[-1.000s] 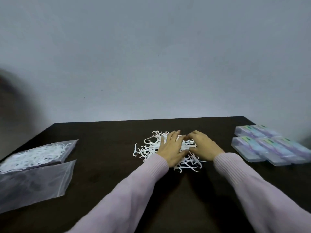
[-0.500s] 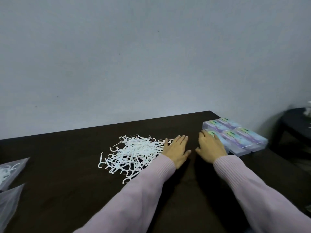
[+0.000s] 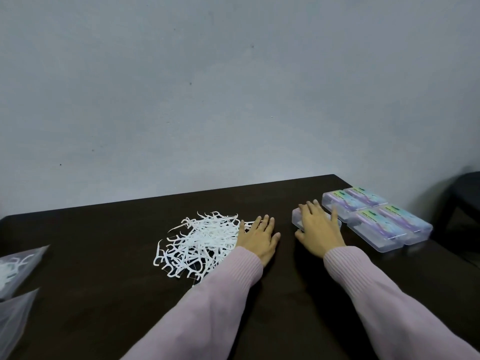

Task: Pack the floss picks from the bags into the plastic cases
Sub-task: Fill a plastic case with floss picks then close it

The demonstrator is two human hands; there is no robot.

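Four labelled plastic cases [image 3: 376,216] sit in a tight two-by-two block near the right end of your dark bench [image 3: 104,255], and a fifth, clear case [image 3: 297,218] lies just to their left, under your right hand [image 3: 318,229]. That hand lies on top of the clear case with its fingers [image 3: 310,207] spread wide over the lid and the thumb low at the near left corner; you cannot tell from this view whether the thumb hooks round the edge. Your left hand [image 3: 259,236] rests flat on the bench, fingers straight and close together, holding nothing, its outer edge touching the right side of the loose heap of white floss picks [image 3: 200,242] in the middle of the bench. Two clear bags [image 3: 15,263] lie at the far left edge, well apart from the heap; the farther one shows picks inside, and the nearer one's contents cannot be made out.
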